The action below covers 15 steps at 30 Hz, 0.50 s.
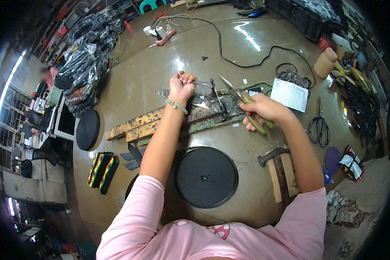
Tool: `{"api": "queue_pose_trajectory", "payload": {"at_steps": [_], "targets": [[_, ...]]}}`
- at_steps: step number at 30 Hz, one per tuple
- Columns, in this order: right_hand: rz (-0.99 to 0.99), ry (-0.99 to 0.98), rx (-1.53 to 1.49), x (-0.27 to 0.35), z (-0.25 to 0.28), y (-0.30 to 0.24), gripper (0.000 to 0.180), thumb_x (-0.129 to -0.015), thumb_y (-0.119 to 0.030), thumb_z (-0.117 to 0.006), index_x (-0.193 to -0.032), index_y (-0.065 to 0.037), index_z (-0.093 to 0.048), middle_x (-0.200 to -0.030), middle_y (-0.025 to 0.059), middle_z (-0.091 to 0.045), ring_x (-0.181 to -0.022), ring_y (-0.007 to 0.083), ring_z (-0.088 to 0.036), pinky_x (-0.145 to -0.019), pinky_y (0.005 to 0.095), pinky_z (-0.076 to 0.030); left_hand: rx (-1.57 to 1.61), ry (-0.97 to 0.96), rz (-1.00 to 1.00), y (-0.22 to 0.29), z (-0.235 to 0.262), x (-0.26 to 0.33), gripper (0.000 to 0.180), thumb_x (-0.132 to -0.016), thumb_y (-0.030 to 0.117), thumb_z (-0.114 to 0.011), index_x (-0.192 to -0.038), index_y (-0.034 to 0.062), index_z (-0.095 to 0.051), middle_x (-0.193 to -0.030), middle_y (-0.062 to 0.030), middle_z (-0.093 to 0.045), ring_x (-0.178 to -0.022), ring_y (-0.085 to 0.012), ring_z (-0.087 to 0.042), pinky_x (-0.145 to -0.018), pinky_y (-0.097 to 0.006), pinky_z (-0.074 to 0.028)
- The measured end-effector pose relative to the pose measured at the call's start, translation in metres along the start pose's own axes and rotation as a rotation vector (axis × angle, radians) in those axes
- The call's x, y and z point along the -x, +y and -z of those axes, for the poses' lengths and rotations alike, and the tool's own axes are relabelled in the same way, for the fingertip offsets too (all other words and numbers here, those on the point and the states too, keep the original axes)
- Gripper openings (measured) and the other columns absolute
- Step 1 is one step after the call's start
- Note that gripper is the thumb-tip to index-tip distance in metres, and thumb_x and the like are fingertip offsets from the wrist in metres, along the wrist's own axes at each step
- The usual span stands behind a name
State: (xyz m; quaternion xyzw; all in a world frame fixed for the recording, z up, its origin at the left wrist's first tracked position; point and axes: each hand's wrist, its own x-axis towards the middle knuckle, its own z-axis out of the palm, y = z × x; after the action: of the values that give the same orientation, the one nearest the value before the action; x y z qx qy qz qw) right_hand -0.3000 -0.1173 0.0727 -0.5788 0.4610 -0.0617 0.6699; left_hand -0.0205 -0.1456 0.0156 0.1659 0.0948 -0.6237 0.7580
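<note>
My left hand (183, 88) is closed around the end of a metal lever (200, 82). The lever runs to an upright metal fixture (212, 93) on a worn wooden board (149, 122) with chipped yellow paint. In my right hand (264, 109) is a pair of scissors (231, 88) with yellow-green handles, its pointed blades parted and aimed up and left beside the fixture. A small piece of white material lies on the board under the lever. Closer to my body, a large roll of black webbing (207, 177) lies flat on the table.
Black strips with coloured patterned edges (102, 172) and another black roll (88, 130) lie at left. A hammer (275, 157) rests on wooden pieces at right, near dark-handled scissors (320, 128) and a gridded sheet (289, 94). A black cord (221, 45) snakes across the far table.
</note>
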Motion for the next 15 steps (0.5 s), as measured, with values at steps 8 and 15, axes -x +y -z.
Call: {"api": "queue_pose_trajectory", "payload": {"at_steps": [8,15], "targets": [[0.064,-0.09,0.04,0.011,-0.015,0.019,0.022,-0.091,-0.022,-0.051,-0.083,-0.001,-0.05,-0.069,0.0068,-0.058,-0.058,0.0148,-0.059,-0.05,0.0286,-0.049,0.011,-0.027,-0.014,-0.003,-0.001,0.003,0.027,-0.098,0.019,-0.029,-0.076,0.0075,-0.041,-0.051,0.0034,-0.026,-0.043,-0.0097,-0.025,-0.045,-0.025,-0.025],[0.049,-0.053,-0.009,0.017,-0.022,0.015,0.022,-0.089,-0.02,-0.052,-0.082,0.001,-0.051,-0.064,0.0073,-0.054,-0.05,0.0157,-0.055,-0.045,0.0308,-0.047,0.008,-0.024,0.008,0.0,0.0,0.0,0.026,-0.096,0.02,-0.027,-0.077,0.0079,-0.041,-0.052,0.0032,-0.027,-0.043,-0.0098,-0.026,-0.045,-0.026,-0.026]]}}
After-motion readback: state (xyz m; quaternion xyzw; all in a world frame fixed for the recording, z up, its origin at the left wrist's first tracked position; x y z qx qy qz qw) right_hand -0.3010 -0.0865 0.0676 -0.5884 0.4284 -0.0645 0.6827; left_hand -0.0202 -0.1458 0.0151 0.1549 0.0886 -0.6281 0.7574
